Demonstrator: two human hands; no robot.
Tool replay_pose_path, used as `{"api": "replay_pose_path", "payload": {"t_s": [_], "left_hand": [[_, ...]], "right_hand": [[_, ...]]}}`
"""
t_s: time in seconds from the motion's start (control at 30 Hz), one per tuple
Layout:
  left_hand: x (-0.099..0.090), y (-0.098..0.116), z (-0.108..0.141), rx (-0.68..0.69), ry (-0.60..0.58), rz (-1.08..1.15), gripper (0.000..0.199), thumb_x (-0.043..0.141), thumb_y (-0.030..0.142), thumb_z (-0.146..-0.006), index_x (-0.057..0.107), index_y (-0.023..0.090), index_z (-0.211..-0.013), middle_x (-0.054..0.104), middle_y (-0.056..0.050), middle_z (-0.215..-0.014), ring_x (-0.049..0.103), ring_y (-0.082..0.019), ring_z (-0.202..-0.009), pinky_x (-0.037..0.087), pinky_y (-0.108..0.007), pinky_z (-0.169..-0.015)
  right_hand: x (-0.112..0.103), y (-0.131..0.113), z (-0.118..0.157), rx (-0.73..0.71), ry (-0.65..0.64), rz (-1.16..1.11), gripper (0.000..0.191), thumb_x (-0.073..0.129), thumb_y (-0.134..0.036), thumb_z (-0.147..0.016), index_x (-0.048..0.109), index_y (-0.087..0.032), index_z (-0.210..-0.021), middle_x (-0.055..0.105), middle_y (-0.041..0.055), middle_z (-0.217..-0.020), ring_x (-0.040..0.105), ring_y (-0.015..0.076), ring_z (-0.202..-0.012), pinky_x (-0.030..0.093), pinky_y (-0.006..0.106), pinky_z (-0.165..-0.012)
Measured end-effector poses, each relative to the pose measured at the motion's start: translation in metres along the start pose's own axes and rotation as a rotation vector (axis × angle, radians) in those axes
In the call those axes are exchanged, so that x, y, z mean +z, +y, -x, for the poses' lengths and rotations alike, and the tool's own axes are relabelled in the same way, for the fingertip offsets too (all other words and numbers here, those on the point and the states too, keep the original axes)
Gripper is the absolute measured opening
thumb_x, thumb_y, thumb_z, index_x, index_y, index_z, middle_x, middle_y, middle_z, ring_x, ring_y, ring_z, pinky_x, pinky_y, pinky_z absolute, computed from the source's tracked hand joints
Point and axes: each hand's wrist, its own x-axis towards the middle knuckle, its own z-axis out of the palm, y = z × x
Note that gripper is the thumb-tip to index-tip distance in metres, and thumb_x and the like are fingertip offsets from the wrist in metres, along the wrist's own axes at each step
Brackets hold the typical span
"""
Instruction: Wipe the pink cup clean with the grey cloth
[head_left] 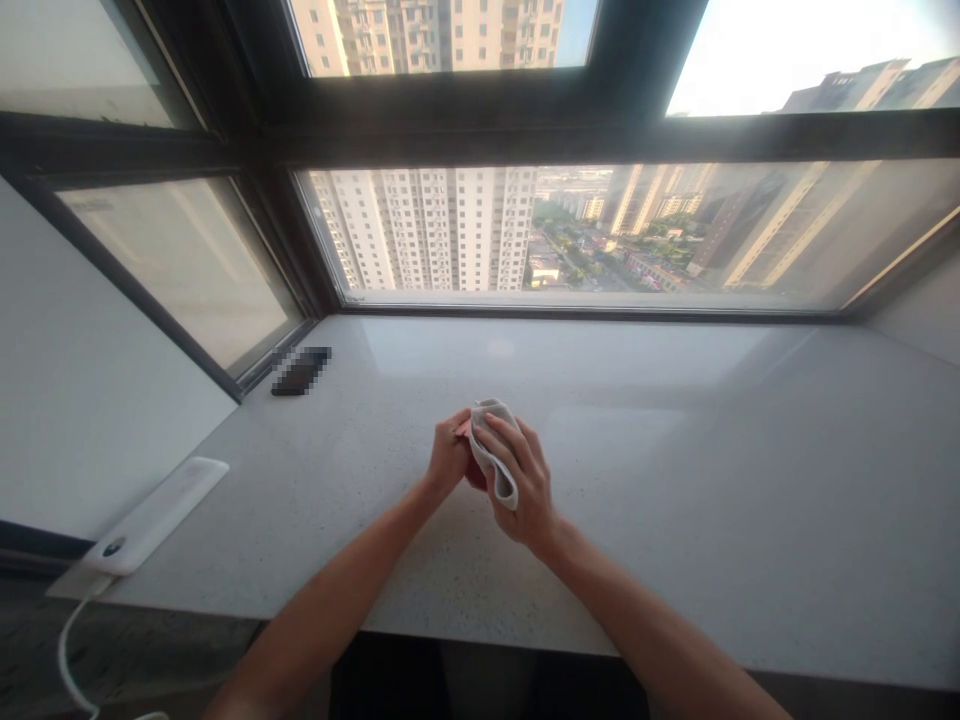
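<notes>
My hands are together above the speckled stone counter [660, 520], a little right of its middle. My left hand [448, 455] grips a round red object [475, 472], probably an apple, which is mostly hidden between my palms. My right hand [523, 482] presses a folded white cloth [491, 450] against it. The cloth lies over the top and right side of the red object. Neither hand touches the counter.
A black phone [301, 371], blurred, lies at the counter's far left by the window frame. A white power strip [154, 516] with a white cable [71, 665] sits at the near left corner. A dark-framed window [600, 230] runs along the far edge.
</notes>
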Motion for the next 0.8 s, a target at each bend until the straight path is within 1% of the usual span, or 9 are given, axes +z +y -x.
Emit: {"api": "replay_pose_path", "payload": {"t_s": [0.07,0.13,0.3,0.47,0.53,0.6,0.67,0.73,0.8], "left_hand": [[-0.003,0.003,0.000,0.083,-0.037,-0.100,0.009,0.080,0.023,-0.074,0.072,0.019,-0.073,0.072,-0.002,-0.075,0.059,-0.016,-0.071,0.048,-0.025,-0.067],[-0.004,0.003,0.000,0.125,-0.039,-0.165,0.007,0.078,0.025,-0.075,0.073,0.019,-0.077,0.075,-0.003,-0.079,0.061,-0.017,-0.073,0.049,-0.026,-0.068],[0.003,-0.002,0.000,-0.033,0.015,-0.118,0.034,0.058,0.042,-0.095,0.058,0.022,-0.068,0.053,0.001,-0.052,0.046,-0.014,-0.051,0.037,-0.026,-0.050],[-0.005,0.006,0.002,0.188,-0.063,-0.328,0.005,0.073,0.024,-0.077,0.071,0.020,-0.076,0.068,-0.002,-0.075,0.056,-0.016,-0.068,0.045,-0.026,-0.066],[-0.006,0.008,0.002,0.210,-0.074,-0.349,0.005,0.072,0.023,-0.077,0.073,0.020,-0.080,0.071,-0.003,-0.079,0.059,-0.016,-0.072,0.047,-0.026,-0.069],[-0.001,0.006,0.002,0.127,-0.010,-0.243,0.011,0.069,0.029,-0.083,0.069,0.019,-0.078,0.069,-0.002,-0.073,0.059,-0.016,-0.067,0.047,-0.025,-0.064],[0.006,0.001,0.003,-0.082,0.063,-0.037,0.026,0.069,0.043,-0.088,0.063,0.020,-0.076,0.062,0.001,-0.061,0.053,-0.013,-0.054,0.041,-0.024,-0.051],[0.013,-0.006,0.004,-0.283,0.082,0.123,0.039,0.071,0.058,-0.086,0.060,0.021,-0.077,0.053,0.005,-0.051,0.044,-0.011,-0.040,0.031,-0.024,-0.040],[0.018,-0.013,0.005,-0.375,0.065,0.184,0.045,0.074,0.064,-0.083,0.062,0.021,-0.078,0.050,0.006,-0.047,0.039,-0.010,-0.035,0.026,-0.023,-0.037]], "right_hand": [[-0.001,0.001,0.001,0.021,-0.012,-0.018,0.057,0.051,-0.025,-0.108,0.052,-0.028,-0.165,0.059,0.0147,-0.162,0.056,0.0386,-0.150,0.060,0.061,-0.113],[-0.002,0.002,0.001,0.030,-0.019,-0.032,0.056,0.051,-0.026,-0.108,0.053,-0.028,-0.165,0.059,0.0147,-0.162,0.057,0.0380,-0.149,0.059,0.061,-0.114],[0.002,0.001,-0.001,0.001,0.010,0.020,0.063,0.050,-0.026,-0.108,0.045,-0.029,-0.170,0.056,0.0136,-0.166,0.049,0.0404,-0.157,0.052,0.068,-0.120],[-0.003,0.005,0.003,0.055,-0.030,-0.017,0.057,0.051,-0.026,-0.107,0.052,-0.029,-0.164,0.059,0.0144,-0.163,0.059,0.0365,-0.148,0.060,0.058,-0.113],[-0.003,0.006,0.002,0.065,-0.036,-0.029,0.057,0.051,-0.027,-0.107,0.053,-0.028,-0.164,0.059,0.0148,-0.163,0.060,0.0359,-0.146,0.060,0.057,-0.113],[-0.002,0.005,-0.001,0.051,-0.026,-0.015,0.058,0.051,-0.027,-0.107,0.051,-0.029,-0.165,0.059,0.0146,-0.162,0.059,0.0370,-0.148,0.058,0.059,-0.115],[0.001,0.004,-0.004,0.025,-0.005,0.012,0.061,0.051,-0.025,-0.107,0.047,-0.029,-0.168,0.058,0.0146,-0.164,0.056,0.0381,-0.151,0.056,0.061,-0.117],[0.004,0.003,-0.005,0.002,0.024,0.041,0.064,0.051,-0.024,-0.107,0.043,-0.029,-0.171,0.056,0.0155,-0.165,0.054,0.0388,-0.154,0.055,0.063,-0.118],[0.004,0.004,-0.004,-0.005,0.038,0.062,0.066,0.053,-0.024,-0.107,0.042,-0.029,-0.172,0.056,0.0166,-0.165,0.053,0.0395,-0.154,0.054,0.064,-0.119]]}}
